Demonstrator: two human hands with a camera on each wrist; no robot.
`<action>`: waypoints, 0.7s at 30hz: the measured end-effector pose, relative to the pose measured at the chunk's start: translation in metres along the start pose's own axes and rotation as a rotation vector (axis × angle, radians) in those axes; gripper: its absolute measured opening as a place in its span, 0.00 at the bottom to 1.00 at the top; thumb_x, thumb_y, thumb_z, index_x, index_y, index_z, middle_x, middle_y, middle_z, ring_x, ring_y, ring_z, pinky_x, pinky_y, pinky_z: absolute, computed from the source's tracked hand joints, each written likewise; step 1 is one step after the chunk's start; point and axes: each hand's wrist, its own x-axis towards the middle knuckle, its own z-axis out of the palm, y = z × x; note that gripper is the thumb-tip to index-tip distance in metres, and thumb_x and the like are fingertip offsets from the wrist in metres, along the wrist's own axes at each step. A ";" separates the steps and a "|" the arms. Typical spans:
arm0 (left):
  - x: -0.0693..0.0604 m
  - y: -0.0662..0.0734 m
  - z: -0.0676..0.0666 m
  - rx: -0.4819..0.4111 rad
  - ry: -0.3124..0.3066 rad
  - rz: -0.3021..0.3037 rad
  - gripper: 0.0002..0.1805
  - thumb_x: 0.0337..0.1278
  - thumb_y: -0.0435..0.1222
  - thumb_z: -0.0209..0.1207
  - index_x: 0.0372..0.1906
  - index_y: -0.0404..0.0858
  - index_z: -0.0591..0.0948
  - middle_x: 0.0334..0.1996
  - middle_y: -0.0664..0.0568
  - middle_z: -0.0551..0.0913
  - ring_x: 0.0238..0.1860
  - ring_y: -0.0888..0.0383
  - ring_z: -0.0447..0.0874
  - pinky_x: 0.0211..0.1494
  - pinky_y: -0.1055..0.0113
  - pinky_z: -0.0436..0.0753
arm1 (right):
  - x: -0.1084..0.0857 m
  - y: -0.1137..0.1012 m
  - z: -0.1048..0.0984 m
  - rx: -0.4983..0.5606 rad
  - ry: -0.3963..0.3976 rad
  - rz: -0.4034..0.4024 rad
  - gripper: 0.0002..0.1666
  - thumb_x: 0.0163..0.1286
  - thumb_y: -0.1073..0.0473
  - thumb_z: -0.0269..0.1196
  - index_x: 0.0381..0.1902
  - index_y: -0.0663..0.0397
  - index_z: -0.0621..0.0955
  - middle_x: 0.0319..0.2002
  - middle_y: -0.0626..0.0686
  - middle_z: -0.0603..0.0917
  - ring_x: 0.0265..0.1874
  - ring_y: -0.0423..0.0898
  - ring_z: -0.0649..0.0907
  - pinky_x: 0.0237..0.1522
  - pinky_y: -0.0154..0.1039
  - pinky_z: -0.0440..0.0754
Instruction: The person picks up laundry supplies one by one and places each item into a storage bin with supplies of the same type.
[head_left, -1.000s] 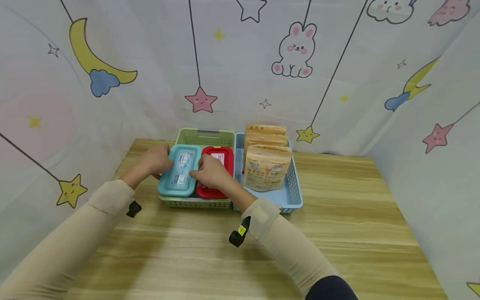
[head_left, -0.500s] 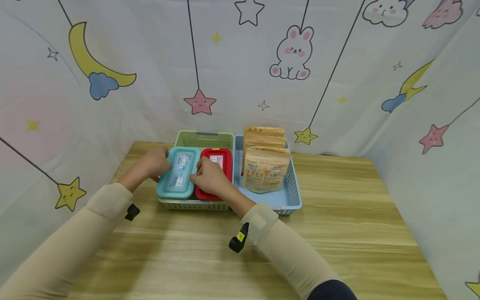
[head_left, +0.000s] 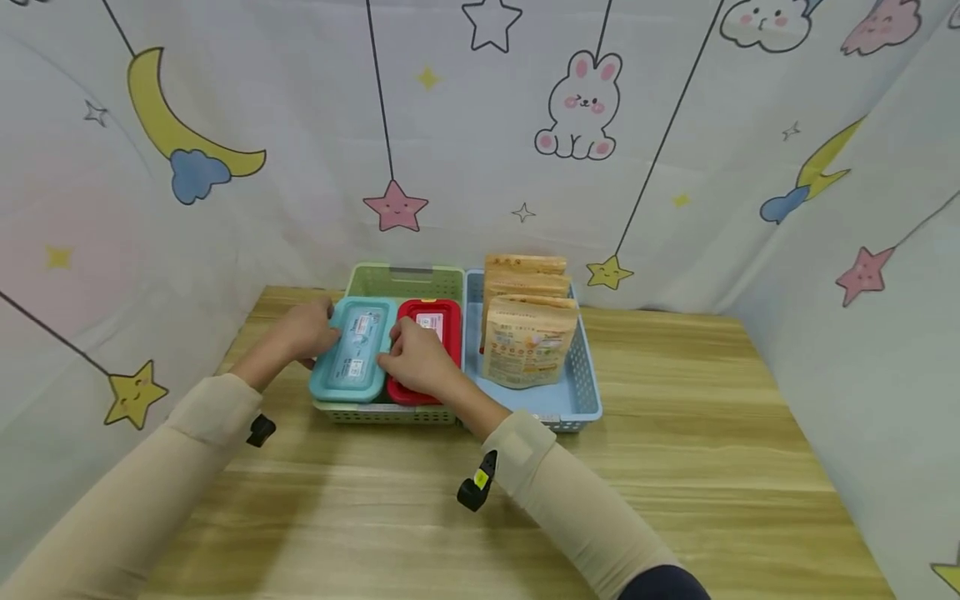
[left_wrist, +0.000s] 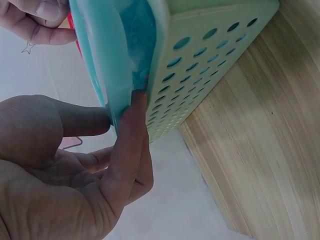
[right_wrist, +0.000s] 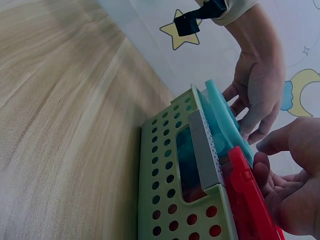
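A teal-lidded box (head_left: 354,354) with a label on its lid lies in the left part of the green basket (head_left: 408,279). My left hand (head_left: 303,329) pinches its left edge; in the left wrist view the thumb (left_wrist: 87,120) lies on the lid and a finger is under its rim. With thumb and forefinger, my right hand (head_left: 418,357) pinches the right edge of the same box. Beside it sits a red-lidded box (head_left: 452,337), partly hidden under my right hand.
A blue basket (head_left: 588,392) adjoins the green one on the right, with several tan pouches (head_left: 528,346) standing upright in it. Both stand on a wood-grain table (head_left: 675,450), with a printed curtain (head_left: 480,150) behind.
The head view shifts slightly, so the scene sits a little lower and further left. Both hands stay on the edges of the teal-lidded box, with no clear movement of the box.
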 end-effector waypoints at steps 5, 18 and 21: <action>-0.002 -0.001 0.000 -0.015 -0.001 -0.009 0.28 0.83 0.33 0.47 0.73 0.17 0.58 0.60 0.18 0.71 0.49 0.34 0.85 0.33 0.56 0.91 | -0.001 -0.002 0.000 -0.010 -0.002 -0.018 0.22 0.74 0.56 0.68 0.58 0.62 0.77 0.32 0.47 0.83 0.30 0.39 0.82 0.34 0.31 0.80; -0.002 -0.006 -0.004 -0.019 -0.006 0.005 0.30 0.83 0.34 0.48 0.74 0.16 0.58 0.61 0.19 0.71 0.48 0.35 0.85 0.32 0.55 0.91 | -0.007 -0.006 -0.006 0.007 -0.050 -0.070 0.27 0.76 0.54 0.68 0.64 0.61 0.73 0.35 0.47 0.83 0.31 0.39 0.81 0.35 0.31 0.79; -0.004 -0.003 -0.005 0.116 0.038 0.025 0.28 0.82 0.37 0.49 0.69 0.16 0.65 0.54 0.24 0.78 0.41 0.40 0.85 0.31 0.56 0.88 | -0.009 -0.007 -0.010 0.008 -0.080 -0.092 0.28 0.77 0.53 0.67 0.66 0.62 0.73 0.36 0.48 0.83 0.31 0.39 0.81 0.35 0.31 0.79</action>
